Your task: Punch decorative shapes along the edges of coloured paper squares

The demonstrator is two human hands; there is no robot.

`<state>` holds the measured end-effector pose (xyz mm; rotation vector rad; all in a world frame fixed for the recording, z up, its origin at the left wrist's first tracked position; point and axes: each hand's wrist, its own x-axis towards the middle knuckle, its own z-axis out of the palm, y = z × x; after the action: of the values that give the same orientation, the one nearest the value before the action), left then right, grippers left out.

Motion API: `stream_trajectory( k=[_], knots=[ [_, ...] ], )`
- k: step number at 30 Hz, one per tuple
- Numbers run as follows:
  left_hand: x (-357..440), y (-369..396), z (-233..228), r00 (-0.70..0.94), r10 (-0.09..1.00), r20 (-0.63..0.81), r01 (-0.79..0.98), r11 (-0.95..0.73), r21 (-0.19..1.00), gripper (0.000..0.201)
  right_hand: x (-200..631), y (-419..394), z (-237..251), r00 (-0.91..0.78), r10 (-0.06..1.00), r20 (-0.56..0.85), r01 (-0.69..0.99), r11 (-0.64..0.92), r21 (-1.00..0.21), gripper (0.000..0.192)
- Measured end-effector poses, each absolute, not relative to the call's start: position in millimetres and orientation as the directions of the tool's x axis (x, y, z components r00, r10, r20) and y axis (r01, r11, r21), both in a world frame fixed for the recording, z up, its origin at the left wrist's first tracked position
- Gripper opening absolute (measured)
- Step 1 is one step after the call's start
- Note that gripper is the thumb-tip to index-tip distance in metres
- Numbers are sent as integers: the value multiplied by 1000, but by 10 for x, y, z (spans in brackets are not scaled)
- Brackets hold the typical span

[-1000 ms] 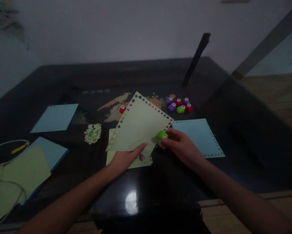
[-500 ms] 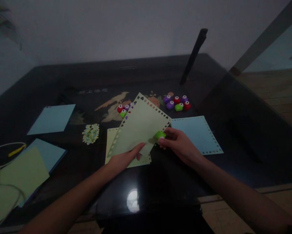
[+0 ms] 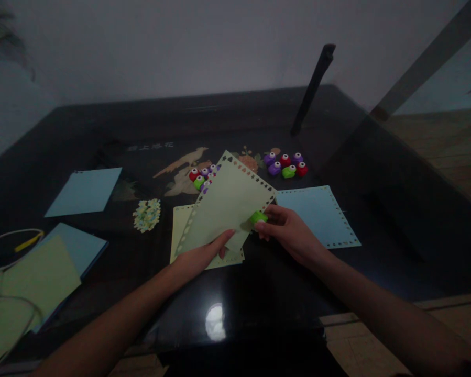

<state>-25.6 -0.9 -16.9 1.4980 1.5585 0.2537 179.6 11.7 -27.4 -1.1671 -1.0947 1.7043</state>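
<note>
— Two hands, status? Near first.
— Left hand (image 3: pixel 198 256) pinches the raised green sheet (image 3: pixel 223 207) at its lower edge. Right hand (image 3: pixel 288 233) is clamped on a green paper punch (image 3: pixel 258 217) at the sheet's right edge.
— Beyond?
— Blue punched sheet (image 3: pixel 317 214) flat on the desk (image 3: pixel 337 293); punch cluster (image 3: pixel 285 164) farther back.

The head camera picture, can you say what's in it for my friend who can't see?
A left hand holds up a pale green sheet with punched edges while the right hand presses a small green punch onto its edge. Below is a dark table with blue sheets, more little punches and a confetti pile.
</note>
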Motion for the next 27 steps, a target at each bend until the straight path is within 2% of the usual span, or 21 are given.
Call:
stream_trajectory(
  k=[27],
  knots=[
    [-210, -11, -84, 171, 832, -528, 673, 292, 679, 52, 1803, 113, -251, -268, 926, -264, -92, -298, -950, 25]
  ],
)
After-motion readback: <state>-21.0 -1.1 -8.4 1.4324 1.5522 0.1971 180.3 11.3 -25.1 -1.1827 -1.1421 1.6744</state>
